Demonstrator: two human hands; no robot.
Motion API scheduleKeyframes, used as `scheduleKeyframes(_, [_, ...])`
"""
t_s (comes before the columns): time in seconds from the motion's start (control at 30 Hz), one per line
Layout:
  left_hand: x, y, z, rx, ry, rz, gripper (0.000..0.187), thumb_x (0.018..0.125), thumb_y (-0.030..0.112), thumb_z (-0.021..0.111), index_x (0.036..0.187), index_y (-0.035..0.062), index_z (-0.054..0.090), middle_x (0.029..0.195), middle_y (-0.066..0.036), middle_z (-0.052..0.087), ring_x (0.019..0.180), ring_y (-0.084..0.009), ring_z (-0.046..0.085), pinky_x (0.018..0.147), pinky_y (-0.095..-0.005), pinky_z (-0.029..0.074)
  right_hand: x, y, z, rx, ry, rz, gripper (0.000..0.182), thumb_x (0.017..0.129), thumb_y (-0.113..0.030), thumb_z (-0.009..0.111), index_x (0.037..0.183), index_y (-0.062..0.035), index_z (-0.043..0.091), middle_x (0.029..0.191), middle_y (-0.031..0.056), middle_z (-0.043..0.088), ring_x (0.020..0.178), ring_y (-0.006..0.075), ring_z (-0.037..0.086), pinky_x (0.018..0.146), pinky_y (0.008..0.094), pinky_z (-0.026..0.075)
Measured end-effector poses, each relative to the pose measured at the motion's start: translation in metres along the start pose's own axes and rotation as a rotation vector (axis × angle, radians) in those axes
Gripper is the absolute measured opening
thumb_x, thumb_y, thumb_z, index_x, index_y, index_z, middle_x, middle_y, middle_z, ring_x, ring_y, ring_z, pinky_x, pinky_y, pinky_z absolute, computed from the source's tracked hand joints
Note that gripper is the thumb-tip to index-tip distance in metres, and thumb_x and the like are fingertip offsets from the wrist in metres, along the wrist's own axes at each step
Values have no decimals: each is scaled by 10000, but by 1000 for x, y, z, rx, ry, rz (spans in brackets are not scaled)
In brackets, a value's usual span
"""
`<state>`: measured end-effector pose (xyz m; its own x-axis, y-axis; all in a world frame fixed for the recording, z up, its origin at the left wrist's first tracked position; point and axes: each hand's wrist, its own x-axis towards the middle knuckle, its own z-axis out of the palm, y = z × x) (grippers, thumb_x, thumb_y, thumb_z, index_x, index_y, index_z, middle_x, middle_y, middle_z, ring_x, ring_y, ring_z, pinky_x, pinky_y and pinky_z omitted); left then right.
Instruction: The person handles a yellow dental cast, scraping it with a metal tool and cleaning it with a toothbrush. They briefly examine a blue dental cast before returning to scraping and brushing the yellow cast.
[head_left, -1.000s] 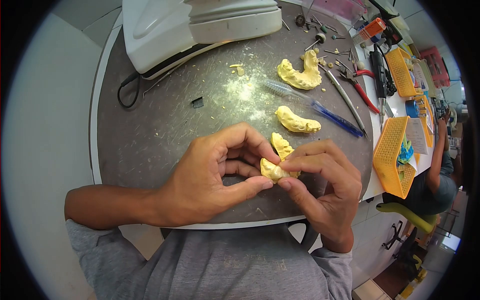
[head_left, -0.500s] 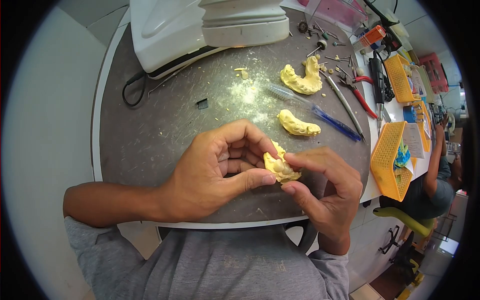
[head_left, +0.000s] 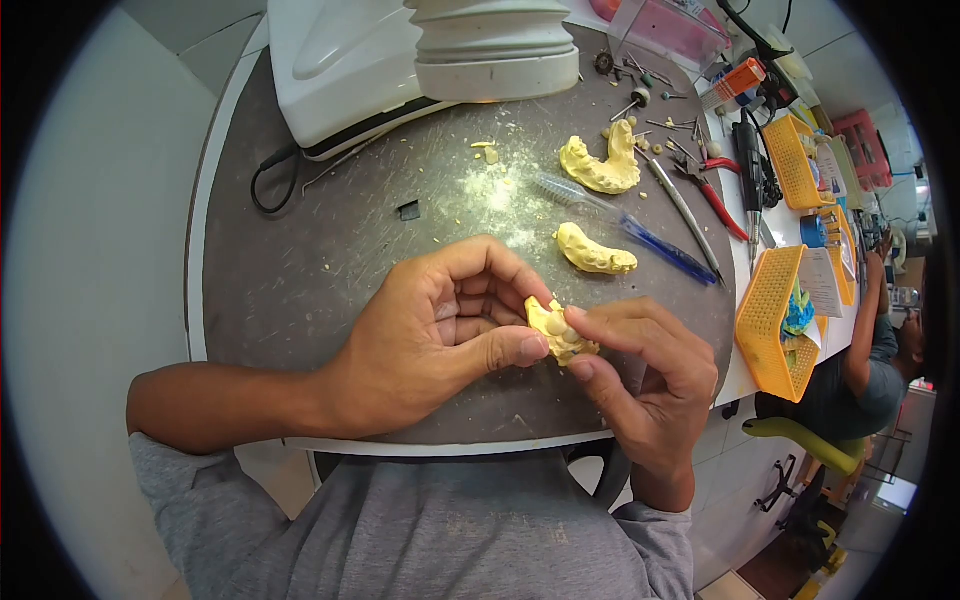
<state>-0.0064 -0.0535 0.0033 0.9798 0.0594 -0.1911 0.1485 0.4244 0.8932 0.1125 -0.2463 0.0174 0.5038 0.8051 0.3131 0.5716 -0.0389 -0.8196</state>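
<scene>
Between my hands is a small yellow plaster dental model (head_left: 541,314) with pale, tooth-shaped crowns on its upper face. My left hand (head_left: 420,340) pinches its left side between thumb and index finger, the other fingers curled behind. On the right side, my right hand (head_left: 658,372) has its index fingertip against the crowns and its thumb at the lower edge, covering part of the piece. Just beyond lies a short yellow model section (head_left: 594,250). Farther back is a horseshoe-shaped yellow dental model (head_left: 607,172).
A blue-handled clear brush (head_left: 665,247), a metal tool (head_left: 686,215) and red-handled pliers (head_left: 722,208) lie at right. White dust surrounds the table's middle below a suction nozzle (head_left: 497,75). Yellow baskets (head_left: 768,318) line the side bench, where another person (head_left: 850,370) sits.
My right hand has shifted very slightly left, and the held model is turned a little. The view has moved slightly; the things on the table stay put.
</scene>
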Motion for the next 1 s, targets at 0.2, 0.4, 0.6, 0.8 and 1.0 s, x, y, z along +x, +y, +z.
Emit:
scheduleKeyframes(0.2, [0, 3, 0, -49, -10, 3, 303, 939, 35, 712, 1195, -16, 558, 1118, -103, 634, 1027, -135, 653, 910, -276, 575, -1, -2, 3, -36, 20, -2, 362, 767, -13, 830, 1122, -32, 761, 984, 125, 743, 840, 208, 715, 700, 306, 559])
scheduleKeyframes(0.4, [-1, 5, -3, 71, -78, 15, 280, 961, 15, 664, 1215, -23, 554, 1114, -97, 633, 1041, -132, 651, 903, -265, 571, 0, 0, 5, -84, 12, -54, 416, 729, 0, 837, 1135, -54, 762, 959, 103, 732, 800, 205, 700, 672, 312, 555])
scheduleKeyframes(0.6, [-3, 5, 1, 121, -16, 2, 198, 957, 1, 662, 1146, -21, 608, 1140, -99, 638, 1024, -134, 659, 915, -270, 568, -1, -1, 10, -181, 40, -116, 418, 709, -4, 846, 1112, -42, 742, 942, 96, 721, 815, 234, 689, 718, 339, 557])
scheduleKeyframes(0.8, [-1, 1, -3, 844, -99, 395, 212, 797, -18, 795, 978, 30, 693, 1048, -94, 698, 1030, -225, 671, 875, -304, 560, -16, 10, 13, -305, 71, -201, 448, 706, -31, 858, 1124, -37, 697, 989, 109, 708, 882, 271, 682, 766, 367, 551])
scheduleKeyframes(1.0, [4, 2, -8, 1125, -56, 592, 313, 702, 57, 858, 980, 49, 712, 1007, -67, 717, 953, -262, 652, 819, -349, 540, -22, 2, 12, -366, 65, -68, 604, 679, -88, 888, 1238, -38, 663, 1170, 140, 652, 1060, 291, 646, 828, 370, 554])
